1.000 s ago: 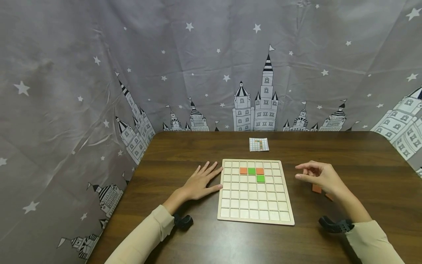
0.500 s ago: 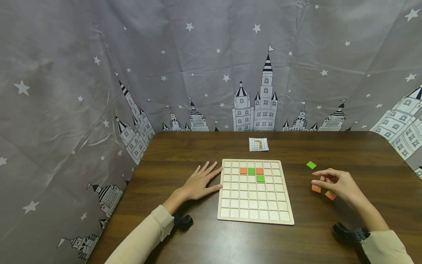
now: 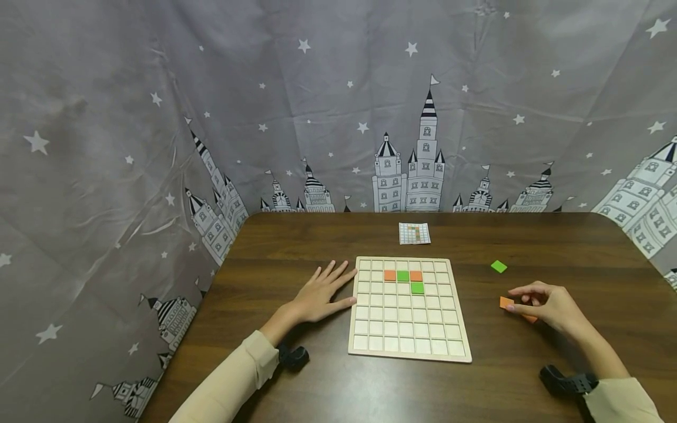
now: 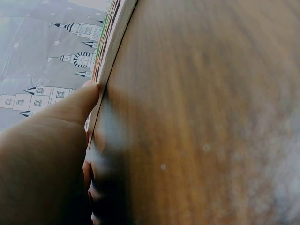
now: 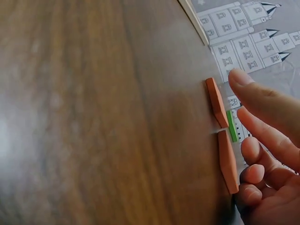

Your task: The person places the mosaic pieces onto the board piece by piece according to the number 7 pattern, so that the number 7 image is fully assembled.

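A pale wooden grid board (image 3: 407, 328) lies on the brown table. In its upper part sit orange tiles (image 3: 389, 275) and green tiles (image 3: 417, 288), three in a row and one below the right end. My left hand (image 3: 316, 296) lies spread beside the board, thumb and fingertips at its left edge. To the right, my right hand (image 3: 550, 305) hovers with bent fingers over two loose orange tiles (image 5: 216, 103), its thumb overlapping the farther one in the head view. In the right wrist view a gap shows between thumb and index finger, and both tiles lie flat.
Farther back on the right lies a loose green tile (image 3: 499, 267). Behind the board is a small card (image 3: 415, 233) printed with a grid and coloured squares. A grey curtain (image 3: 317, 117) with castles and stars hangs beyond the table's far edge.
My right hand has moved right and closer to me, over the loose orange tiles. The loose green tile has come into view behind it. My left hand stays at the board.
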Demonstrator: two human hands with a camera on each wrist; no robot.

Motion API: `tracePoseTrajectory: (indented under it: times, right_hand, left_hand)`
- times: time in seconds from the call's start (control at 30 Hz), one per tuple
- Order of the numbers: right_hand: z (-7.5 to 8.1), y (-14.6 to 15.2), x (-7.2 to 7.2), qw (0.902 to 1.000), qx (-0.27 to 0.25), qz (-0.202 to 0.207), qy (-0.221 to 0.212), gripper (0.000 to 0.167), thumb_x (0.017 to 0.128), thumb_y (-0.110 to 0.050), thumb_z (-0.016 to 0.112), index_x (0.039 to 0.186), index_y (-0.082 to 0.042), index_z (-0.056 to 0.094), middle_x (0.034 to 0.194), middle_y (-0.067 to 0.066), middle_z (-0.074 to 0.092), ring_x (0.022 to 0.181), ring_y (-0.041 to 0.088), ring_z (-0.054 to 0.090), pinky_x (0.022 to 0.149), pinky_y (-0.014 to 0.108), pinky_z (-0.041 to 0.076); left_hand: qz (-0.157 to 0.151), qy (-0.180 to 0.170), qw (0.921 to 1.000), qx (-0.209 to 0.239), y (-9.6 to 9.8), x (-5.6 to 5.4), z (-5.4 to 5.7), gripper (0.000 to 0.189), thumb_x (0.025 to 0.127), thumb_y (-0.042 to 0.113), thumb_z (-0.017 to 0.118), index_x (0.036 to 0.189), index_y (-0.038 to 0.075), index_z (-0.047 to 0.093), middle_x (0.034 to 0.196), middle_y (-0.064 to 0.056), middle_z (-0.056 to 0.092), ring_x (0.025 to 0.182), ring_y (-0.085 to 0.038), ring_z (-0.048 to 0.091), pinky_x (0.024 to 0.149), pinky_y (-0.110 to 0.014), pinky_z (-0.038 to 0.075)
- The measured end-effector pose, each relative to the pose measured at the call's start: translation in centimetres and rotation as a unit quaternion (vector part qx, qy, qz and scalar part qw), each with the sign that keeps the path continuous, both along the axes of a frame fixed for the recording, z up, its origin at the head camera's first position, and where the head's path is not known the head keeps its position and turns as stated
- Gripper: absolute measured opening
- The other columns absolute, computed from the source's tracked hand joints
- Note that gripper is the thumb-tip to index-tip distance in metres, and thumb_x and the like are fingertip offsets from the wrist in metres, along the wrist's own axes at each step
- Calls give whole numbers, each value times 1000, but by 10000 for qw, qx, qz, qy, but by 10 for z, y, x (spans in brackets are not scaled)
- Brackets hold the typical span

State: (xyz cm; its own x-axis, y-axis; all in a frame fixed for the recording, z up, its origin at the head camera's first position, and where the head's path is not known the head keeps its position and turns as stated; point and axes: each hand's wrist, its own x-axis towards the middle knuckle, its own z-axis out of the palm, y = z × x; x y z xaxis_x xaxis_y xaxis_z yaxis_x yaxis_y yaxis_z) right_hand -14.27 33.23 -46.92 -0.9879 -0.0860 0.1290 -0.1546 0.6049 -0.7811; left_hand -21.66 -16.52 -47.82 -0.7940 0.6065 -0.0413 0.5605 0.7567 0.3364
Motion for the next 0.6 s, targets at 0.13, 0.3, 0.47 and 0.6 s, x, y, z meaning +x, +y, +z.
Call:
tracePoseTrajectory:
  times: [0.13, 0.3, 0.47, 0.6]
  right_hand:
    - [-2, 1, 0, 10000, 53, 44, -50, 30, 80, -11, 85, 103, 5, 75, 80, 5, 54, 67, 7, 42, 51, 23, 35]
    - [-4, 3, 0, 9998, 78, 60, -163, 29, 80, -12, 85, 102, 4, 75, 81, 4, 53, 65, 7, 43, 48, 22, 41]
    - [-5, 3, 0, 9998, 138, 139, -58, 27, 79, -9, 85, 101, 5, 75, 81, 5, 53, 65, 7, 43, 48, 22, 42]
    - [-5, 4, 0, 9997, 178, 144, 0, 25, 79, -8, 84, 99, 4, 75, 81, 4, 54, 65, 6, 43, 48, 22, 41]
  left_hand:
    - [-14, 22, 10000, -5, 0, 0, 0, 73, 100, 61, 42, 161, 27, 19, 166, -6, 12, 151, -33, 5, 118, -57, 4]
    - [-17, 42, 10000, -2, 0, -1, 0, 73, 100, 61, 42, 161, 27, 19, 166, -6, 12, 151, -33, 5, 118, -57, 5]
    - [-7, 32, 10000, 14, 0, -1, -1, 73, 100, 61, 42, 161, 27, 19, 166, -6, 13, 151, -33, 5, 118, -57, 4]
    - [-5, 48, 10000, 5, 0, -1, -2, 74, 100, 62, 41, 161, 27, 19, 166, -6, 13, 151, -32, 5, 118, -57, 5]
